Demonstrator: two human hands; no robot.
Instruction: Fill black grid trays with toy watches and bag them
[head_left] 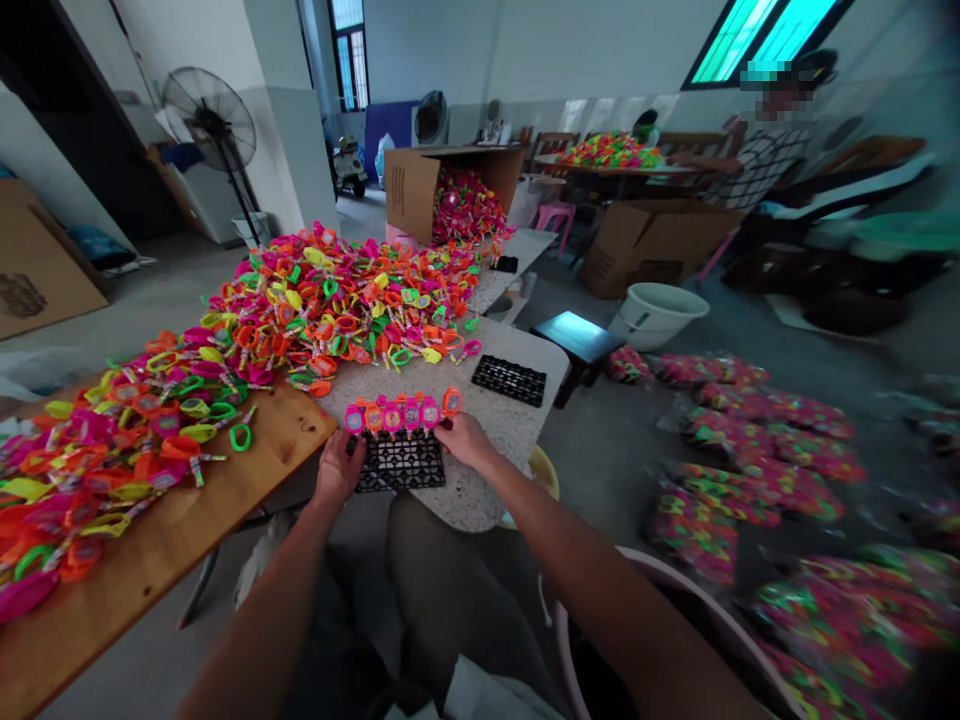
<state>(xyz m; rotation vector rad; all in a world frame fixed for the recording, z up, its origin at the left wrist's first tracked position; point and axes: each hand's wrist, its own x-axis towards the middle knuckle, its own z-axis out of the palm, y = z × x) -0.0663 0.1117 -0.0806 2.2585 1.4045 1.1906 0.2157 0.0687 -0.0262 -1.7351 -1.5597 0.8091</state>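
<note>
A black plastic grid tray [401,462] lies in front of me at the near edge of the speckled tabletop. Along its far side stands a row of pink and orange toy watches [391,414], faces toward me. My left hand [339,468] is closed on the tray's left edge. At the right end of the row, the fingers of my right hand [463,440] are pinched at the base of an orange toy watch [451,402], beside the tray's corner; the fingertips are partly hidden. A big heap of colourful toy watches [337,295] spreads behind and to the left.
A second black grid tray [510,380] lies to the right. A wooden board [292,425] bears more watches. Behind is a tipped cardboard box [412,195] full of them. Filled bags [739,420] and a white tub [660,315] stand on the floor; a person [772,150] sits beyond.
</note>
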